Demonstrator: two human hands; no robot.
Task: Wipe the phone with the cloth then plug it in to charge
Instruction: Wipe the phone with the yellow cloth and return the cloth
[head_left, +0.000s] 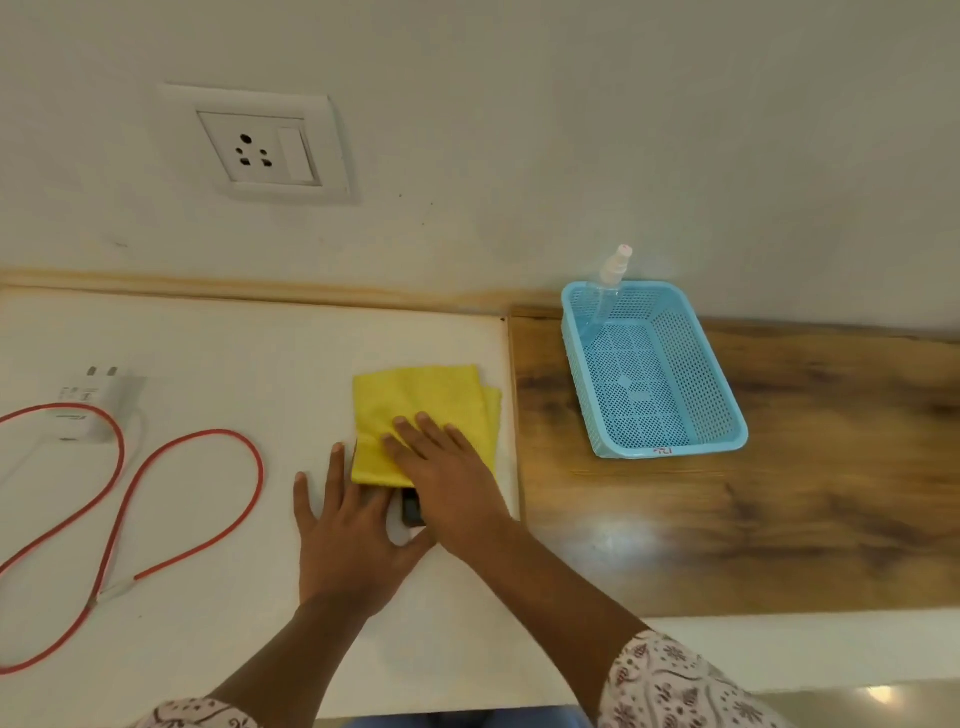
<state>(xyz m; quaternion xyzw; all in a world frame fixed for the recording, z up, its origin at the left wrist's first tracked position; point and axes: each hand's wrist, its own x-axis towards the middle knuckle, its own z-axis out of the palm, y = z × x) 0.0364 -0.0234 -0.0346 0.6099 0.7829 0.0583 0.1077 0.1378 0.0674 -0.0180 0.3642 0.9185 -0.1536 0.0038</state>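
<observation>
Right hand (447, 473) flat, fingers spread, pressing yellow cloth (415, 410) onto phone (412, 509) on bench (234, 343); left hand (343, 540) open, steadying alongside. Wiping step underway — next calls for red cable (208, 432), charger (98, 410), wall socket (254, 150).

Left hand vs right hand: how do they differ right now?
The left hand lies flat on the white board, fingers spread, beside the phone. The right hand presses the yellow cloth onto the phone, covering most of it. Both are palm down and grip nothing.
</observation>
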